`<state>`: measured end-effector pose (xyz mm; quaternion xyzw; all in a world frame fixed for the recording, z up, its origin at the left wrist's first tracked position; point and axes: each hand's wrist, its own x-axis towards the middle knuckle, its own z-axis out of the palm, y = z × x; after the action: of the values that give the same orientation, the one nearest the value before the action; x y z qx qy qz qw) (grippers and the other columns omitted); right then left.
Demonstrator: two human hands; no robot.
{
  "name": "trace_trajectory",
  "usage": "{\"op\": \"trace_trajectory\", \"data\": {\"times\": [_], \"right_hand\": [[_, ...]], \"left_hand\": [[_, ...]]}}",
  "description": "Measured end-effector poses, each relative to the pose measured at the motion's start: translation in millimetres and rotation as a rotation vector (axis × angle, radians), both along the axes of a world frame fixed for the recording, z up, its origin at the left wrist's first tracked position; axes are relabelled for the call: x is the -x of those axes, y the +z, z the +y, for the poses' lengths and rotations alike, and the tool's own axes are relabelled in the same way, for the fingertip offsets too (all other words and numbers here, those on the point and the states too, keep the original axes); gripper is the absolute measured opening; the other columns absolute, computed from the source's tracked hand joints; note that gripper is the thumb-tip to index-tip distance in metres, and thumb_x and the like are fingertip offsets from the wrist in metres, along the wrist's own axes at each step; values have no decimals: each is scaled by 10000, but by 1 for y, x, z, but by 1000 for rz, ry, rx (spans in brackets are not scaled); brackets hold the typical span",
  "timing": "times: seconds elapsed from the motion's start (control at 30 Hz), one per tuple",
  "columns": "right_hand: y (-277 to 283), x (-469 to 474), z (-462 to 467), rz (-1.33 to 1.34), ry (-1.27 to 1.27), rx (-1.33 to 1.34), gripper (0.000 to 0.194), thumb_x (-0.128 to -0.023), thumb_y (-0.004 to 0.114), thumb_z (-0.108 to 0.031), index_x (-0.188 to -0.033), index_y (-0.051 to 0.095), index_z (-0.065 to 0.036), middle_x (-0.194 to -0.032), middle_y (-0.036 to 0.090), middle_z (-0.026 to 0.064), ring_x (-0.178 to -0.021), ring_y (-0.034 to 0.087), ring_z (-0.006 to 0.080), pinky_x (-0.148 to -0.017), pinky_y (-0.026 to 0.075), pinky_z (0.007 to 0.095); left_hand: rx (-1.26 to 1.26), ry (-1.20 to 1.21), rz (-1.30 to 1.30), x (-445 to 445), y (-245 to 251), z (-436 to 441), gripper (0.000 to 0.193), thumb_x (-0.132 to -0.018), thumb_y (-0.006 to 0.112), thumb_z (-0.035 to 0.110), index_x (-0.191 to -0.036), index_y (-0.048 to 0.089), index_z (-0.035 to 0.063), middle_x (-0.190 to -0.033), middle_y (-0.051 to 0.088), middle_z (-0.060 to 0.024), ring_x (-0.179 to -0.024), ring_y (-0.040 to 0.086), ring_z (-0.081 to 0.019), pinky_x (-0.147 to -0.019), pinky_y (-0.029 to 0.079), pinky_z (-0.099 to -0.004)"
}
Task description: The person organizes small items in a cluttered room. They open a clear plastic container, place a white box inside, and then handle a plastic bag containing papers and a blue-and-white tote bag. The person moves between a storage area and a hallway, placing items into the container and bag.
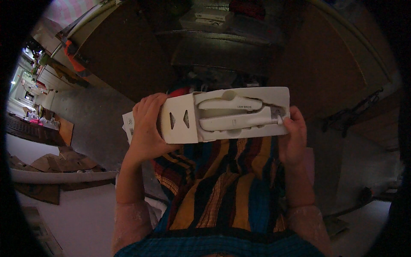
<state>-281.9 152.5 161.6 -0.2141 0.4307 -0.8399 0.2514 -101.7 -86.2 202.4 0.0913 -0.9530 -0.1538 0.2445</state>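
Observation:
My left hand (146, 128) grips a white cardboard box (179, 120) with two dark triangular cut-outs, its end flap spread at the far left. Out of the box's right side reaches a white molded tray (208, 95), whose far part lies inside the box. In the tray's recesses rest two long white plastic pieces: an upper handle-like piece (229, 104) bearing writing, and a lower one (236, 122) with a grey, see-through part at its right. The fingers of my right hand (293, 128) pinch the tray's right end. What the device is, I cannot tell.
Brown panels (122, 54) flank a dark recess in front of me. A clear bin (205, 24) holding small white boxes stands at its back. Flattened cardboard (61, 162) lies on the left, beside a white surface (77, 218). A dark metal frame part (350, 112) is at the right.

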Motion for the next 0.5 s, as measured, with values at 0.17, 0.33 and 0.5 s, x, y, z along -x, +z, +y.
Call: {"op": "trace_trajectory", "data": {"times": [0.17,0.33,0.5], "right_hand": [[3,-3,0,51,20,10,119,-811,524,-129,-898,492,-54,-936,544,43,-839,505,92,-769,411,259],[3,-4,2,133,21,34,104,-819,524,-135,-879,487,-59,-948,535,40,-839,493,86,-773,403,254],[1,-7,4,149,109,-226,148,-832,517,-146,-932,501,-37,-977,529,51,-893,485,99,-805,389,273]], "left_hand": [[-8,14,-6,-6,-1,-2,807,-421,766,260,-1122,444,24,-1097,476,-149,-1048,432,-318,-919,266,-405],[1,10,5,-5,-4,-2,804,-424,770,267,-1121,446,30,-1102,475,-142,-1061,427,-312,-919,264,-401],[-20,-38,24,4,-6,8,770,-448,761,265,-1121,456,52,-1078,477,-132,-1048,425,-303,-900,265,-414]]}}
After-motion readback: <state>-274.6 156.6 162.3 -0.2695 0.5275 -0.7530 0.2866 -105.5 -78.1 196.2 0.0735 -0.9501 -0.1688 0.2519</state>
